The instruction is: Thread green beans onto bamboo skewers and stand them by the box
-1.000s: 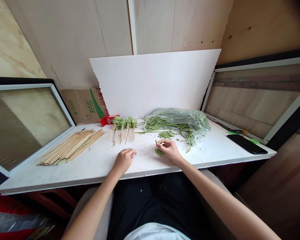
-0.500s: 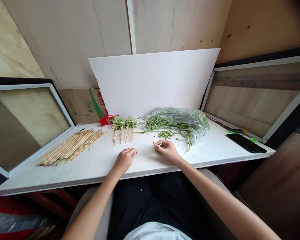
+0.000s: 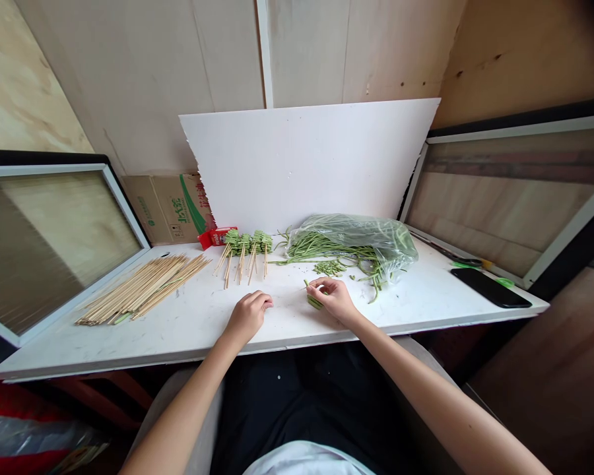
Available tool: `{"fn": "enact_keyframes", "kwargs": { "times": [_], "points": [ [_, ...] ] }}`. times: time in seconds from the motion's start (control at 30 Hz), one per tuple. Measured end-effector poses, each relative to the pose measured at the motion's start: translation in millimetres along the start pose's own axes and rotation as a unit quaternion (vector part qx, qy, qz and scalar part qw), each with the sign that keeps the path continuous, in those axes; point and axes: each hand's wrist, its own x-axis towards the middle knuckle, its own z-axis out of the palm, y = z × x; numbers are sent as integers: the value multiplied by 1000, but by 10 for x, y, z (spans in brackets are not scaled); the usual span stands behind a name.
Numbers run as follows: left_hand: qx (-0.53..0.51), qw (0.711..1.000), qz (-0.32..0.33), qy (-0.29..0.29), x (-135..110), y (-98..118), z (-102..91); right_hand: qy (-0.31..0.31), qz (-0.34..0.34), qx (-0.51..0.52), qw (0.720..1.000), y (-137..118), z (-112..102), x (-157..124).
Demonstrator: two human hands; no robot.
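Moved: green bean piece point(image 3: 306, 283), slightly leftward since a second ago | Right hand point(image 3: 335, 300): narrow pinch on that piece, partly covering cut beans point(image 3: 313, 302), worktop point(image 3: 292, 326) | Left hand point(image 3: 247, 315): half-curled, contents cannot be told | Skewers point(image 3: 141, 288): pile, far left

White backing board point(image 3: 307, 165): stands along the rear of the white tabletop point(image 3: 416, 303). Behind the board: beige panelled wall point(image 3: 143, 79) with vertical white trim strip point(image 3: 264, 59). Left of the board: white-framed translucent panel point(image 3: 69, 244). Right of the board: second framed panel point(image 3: 505, 191), below brown wood wall point(image 3: 534, 59). Light on the board: diffuse.
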Motion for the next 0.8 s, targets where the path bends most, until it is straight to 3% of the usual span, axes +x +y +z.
{"fn": "enact_keyframes", "kwargs": {
  "times": [0.27,0.4,0.47,0.53,0.63,0.7,0.8],
  "points": [
    [-33,999,-25,0,-12,-21,6,-17,-3,-25,1000,-45,-15,-7],
    [-11,998,-57,23,-12,-37,3,-50,-6,-41,998,-26,-200,52],
    [-5,998,-64,28,-14,-49,9,-33,-28,-110,993,16,-335,106],
    [-5,997,-66,30,-19,-61,19,-20,-60,-233,970,66,-459,159],
    [-10,997,-71,33,-26,-76,33,-69,-78,-385,917,114,-581,207],
    [-9,997,-72,35,-29,-82,38,-106,-59,-424,897,118,-618,211],
    [-1,997,-68,34,-27,-81,36,-108,-23,-433,894,107,-626,198]
  ]
}}
